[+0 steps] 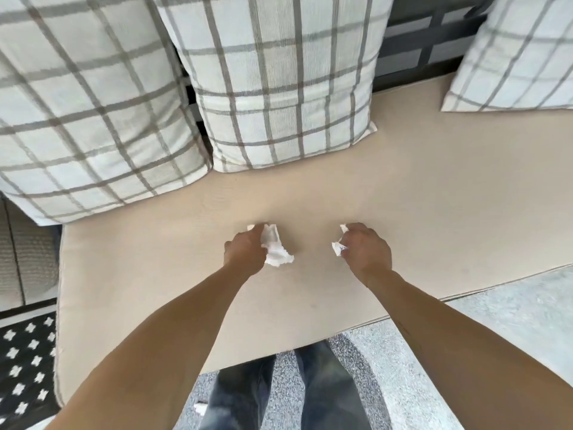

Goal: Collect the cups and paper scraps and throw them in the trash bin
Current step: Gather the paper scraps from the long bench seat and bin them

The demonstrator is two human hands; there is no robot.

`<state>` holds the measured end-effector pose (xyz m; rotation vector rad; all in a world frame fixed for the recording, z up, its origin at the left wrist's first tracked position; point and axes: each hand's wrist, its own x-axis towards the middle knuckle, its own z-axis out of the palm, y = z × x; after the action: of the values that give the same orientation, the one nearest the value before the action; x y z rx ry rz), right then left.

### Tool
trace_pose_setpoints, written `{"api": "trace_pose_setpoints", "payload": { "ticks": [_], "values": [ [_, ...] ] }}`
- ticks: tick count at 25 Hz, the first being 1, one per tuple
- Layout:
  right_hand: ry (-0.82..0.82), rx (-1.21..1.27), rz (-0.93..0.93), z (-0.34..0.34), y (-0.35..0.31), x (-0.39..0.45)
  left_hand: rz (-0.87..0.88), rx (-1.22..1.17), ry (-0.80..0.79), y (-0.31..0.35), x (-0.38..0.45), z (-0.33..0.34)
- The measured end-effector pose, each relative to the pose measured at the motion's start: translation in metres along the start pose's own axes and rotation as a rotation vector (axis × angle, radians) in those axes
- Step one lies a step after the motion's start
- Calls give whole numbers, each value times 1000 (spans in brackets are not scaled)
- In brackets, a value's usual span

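My left hand (246, 251) is closed around a crumpled white paper scrap (274, 248) just above the beige sofa seat cushion (434, 197); most of the scrap sticks out to the right of my fingers. My right hand (366, 248) grips a smaller crumpled white paper scrap (339, 246), of which only the edges show past my fingers. Another small white scrap (200, 408) lies on the floor beside my left leg. No cup and no trash bin is in view.
Three plaid cushions stand along the sofa back: one at the left (86, 103), one in the middle (279, 79), one at the far right (521, 54). A black mat with white crosses (26, 361) lies at the lower left. Speckled grey floor (496, 336) runs below the sofa's front edge.
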<state>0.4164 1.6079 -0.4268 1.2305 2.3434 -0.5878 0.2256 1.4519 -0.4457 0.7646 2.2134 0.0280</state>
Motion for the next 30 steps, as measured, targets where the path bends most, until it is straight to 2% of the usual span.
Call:
{"api": "trace_pose_setpoints", "payload": {
  "ticks": [3, 6, 9, 12, 17, 22, 26, 30],
  "values": [
    [53, 16, -52, 11, 4, 3, 44, 122, 135, 2, -2, 10],
    [10, 60, -52, 8, 3, -2, 38, 221, 204, 7, -14, 11],
    [-11, 40, -95, -13, 2, -13, -9, 136, 212, 9, -30, -2],
    [48, 97, -191, -50, -11, -31, -52, 9, 314, 11, -65, -26],
    [172, 134, -415, -132, -75, -66, -123, -168, 536, 16, -142, -87],
    [244, 144, -681, -189, -163, -112, -216, -298, 821, -20, -240, -132],
    [236, 164, -958, -194, -241, -177, -375, -356, 1036, -71, -339, -141],
    [190, 148, -1203, -156, -294, -270, -554, -403, 1184, -114, -446, -100]
  ]
}}
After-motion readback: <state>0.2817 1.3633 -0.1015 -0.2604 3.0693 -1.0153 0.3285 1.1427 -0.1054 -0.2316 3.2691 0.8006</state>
